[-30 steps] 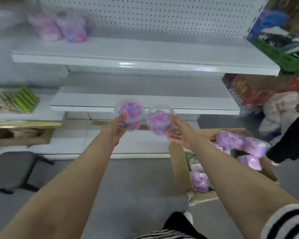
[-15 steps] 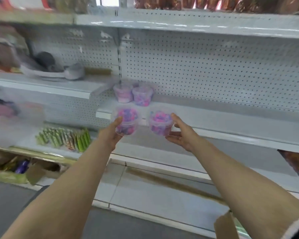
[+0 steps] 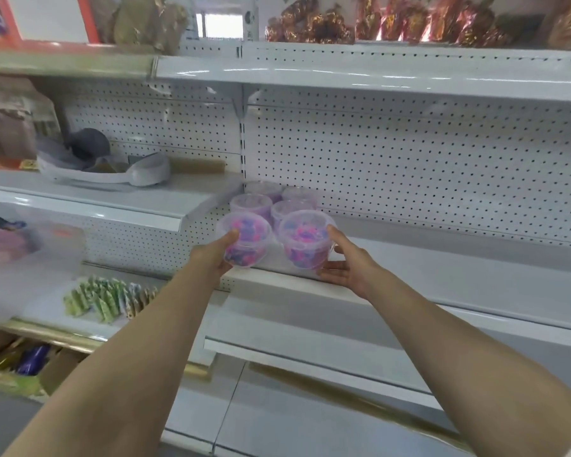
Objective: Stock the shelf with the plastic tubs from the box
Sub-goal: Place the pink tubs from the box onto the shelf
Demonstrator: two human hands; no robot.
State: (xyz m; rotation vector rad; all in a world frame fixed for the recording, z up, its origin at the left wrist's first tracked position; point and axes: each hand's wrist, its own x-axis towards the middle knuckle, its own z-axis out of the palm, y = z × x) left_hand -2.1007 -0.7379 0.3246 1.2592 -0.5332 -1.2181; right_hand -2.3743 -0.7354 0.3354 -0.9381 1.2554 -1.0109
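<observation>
My left hand (image 3: 213, 258) grips a clear plastic tub (image 3: 246, 237) full of pink, purple and blue pieces. My right hand (image 3: 346, 263) holds a second tub (image 3: 305, 239) of the same kind, thumb against its side. Both tubs are at the front edge of the white shelf (image 3: 459, 282), at its left end. Just behind them on that shelf stand several more tubs (image 3: 271, 201) in a cluster against the pegboard. The box is out of view.
A white pegboard back wall (image 3: 409, 166) rises behind the shelf. To the left, a higher shelf carries white headphones (image 3: 112, 169). Green folded items (image 3: 103, 298) lie on a lower left shelf. Foil-wrapped goods (image 3: 376, 24) fill the top shelf. A lower white shelf (image 3: 310, 344) juts out beneath.
Both hands have carried their tubs up and forward from over the box to the shelf's front edge, close behind the tubs that stand there. The view has risen from floor to shelving.
</observation>
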